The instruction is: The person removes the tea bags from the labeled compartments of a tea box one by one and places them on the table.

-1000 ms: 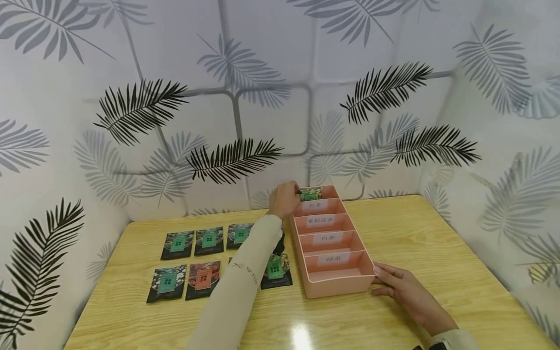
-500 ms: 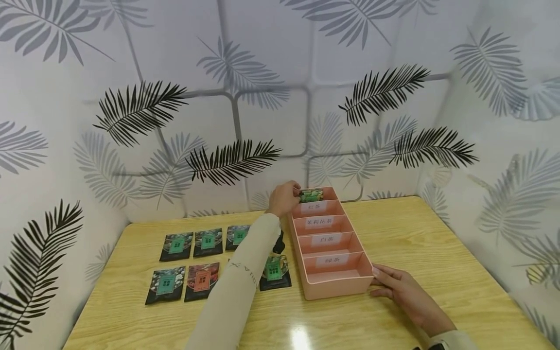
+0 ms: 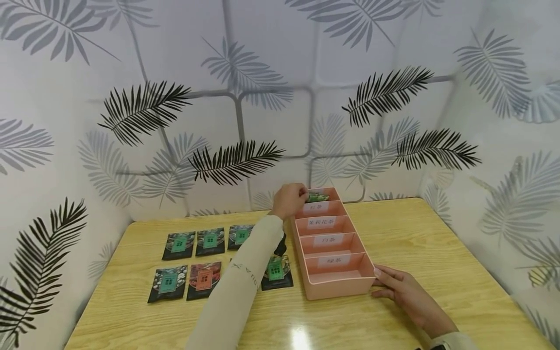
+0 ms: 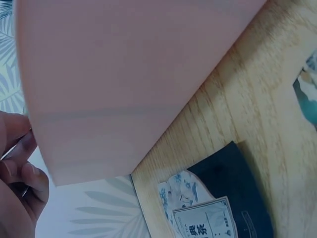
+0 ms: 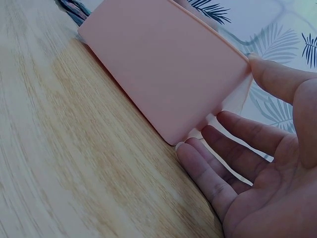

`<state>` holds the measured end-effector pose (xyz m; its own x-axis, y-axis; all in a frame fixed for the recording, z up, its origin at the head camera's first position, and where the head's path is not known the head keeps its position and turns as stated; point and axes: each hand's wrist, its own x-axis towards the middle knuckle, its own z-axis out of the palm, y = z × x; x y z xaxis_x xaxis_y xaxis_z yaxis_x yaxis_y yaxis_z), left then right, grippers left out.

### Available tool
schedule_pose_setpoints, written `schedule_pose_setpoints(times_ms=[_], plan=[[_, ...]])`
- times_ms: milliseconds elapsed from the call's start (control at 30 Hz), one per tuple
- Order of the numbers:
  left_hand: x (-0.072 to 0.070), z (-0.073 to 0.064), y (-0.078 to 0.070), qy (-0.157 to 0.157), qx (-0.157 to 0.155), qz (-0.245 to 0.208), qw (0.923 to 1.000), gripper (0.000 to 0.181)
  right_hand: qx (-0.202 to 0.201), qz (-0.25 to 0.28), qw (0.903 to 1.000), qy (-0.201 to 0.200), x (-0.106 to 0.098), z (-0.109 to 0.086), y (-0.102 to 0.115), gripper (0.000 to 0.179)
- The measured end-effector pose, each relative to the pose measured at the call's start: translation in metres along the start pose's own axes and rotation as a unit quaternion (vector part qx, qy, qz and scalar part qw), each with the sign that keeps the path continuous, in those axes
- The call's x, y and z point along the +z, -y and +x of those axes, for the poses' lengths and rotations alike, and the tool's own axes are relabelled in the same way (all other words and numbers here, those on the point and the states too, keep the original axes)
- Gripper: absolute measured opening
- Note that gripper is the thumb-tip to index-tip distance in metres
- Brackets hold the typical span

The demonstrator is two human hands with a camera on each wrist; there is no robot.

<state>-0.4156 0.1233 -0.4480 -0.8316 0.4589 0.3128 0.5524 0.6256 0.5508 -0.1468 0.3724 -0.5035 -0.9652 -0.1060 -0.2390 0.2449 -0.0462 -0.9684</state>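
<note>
A pink divided box (image 3: 339,289) with handwritten labels stands on the table. My left hand (image 3: 289,199) is at its far left corner, with curled fingertips pinching the edge of a green tea packet (image 3: 318,197) in the farthest compartment. In the left wrist view the curled left fingers (image 4: 30,176) show at the box rim, and the box wall hides the packet. My right hand (image 3: 404,291) touches the near right corner. In the right wrist view its thumb rests at the rim and its fairly straight fingers (image 5: 205,171) lie along the wall.
Several dark tea packets lie in two rows left of the box, among them a white-flowered one (image 3: 167,283), a red one (image 3: 204,281) and a green one (image 3: 276,272) close to the box. My left sleeve (image 3: 238,282) covers part of the rows. A leaf-patterned wall backs the table.
My left hand has shifted slightly right over the far compartment. The green packet has moved right and tipped flatter, lower in the compartment. My right hand stays at the near corner.
</note>
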Motion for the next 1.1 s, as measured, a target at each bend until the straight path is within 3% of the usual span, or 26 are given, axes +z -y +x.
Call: schedule_pose_setpoints(times_ms=[533,1100], plan=[[-0.021,-0.005,-0.003,-0.104,0.021,-0.001,0.9943,0.014,-0.015,0.008,0.9998,0.013,0.000,0.001,0.001,0.061],[-0.044,-0.016,0.003,-0.168,0.050,-0.005,0.9844,0.013,-0.009,0.002,0.9999,0.011,0.004,0.001,-0.001,0.064]])
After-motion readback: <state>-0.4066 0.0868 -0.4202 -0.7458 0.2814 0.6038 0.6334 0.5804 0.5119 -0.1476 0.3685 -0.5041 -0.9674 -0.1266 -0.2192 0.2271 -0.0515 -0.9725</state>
